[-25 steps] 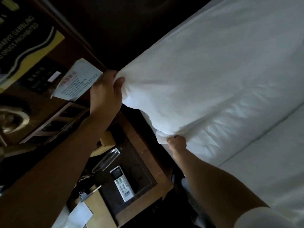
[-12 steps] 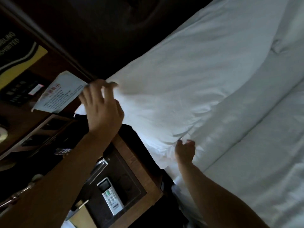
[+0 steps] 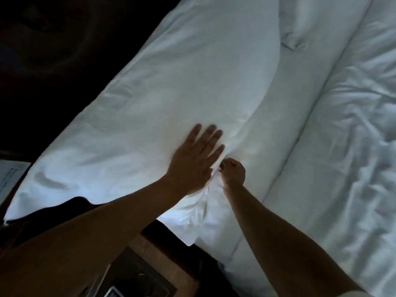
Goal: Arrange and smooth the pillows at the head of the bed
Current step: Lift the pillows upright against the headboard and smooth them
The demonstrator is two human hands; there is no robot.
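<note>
dim bedside, left hand [image 3: 194,161] now flat on white pillow [image 3: 182,91], off its corner, right hand [image 3: 233,172] still pinching its edge

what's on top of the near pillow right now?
Left hand lies flat on the pillow, fingers straight. Right hand pinches its creased edge beside it. Fabric under the palm is hidden.
</note>
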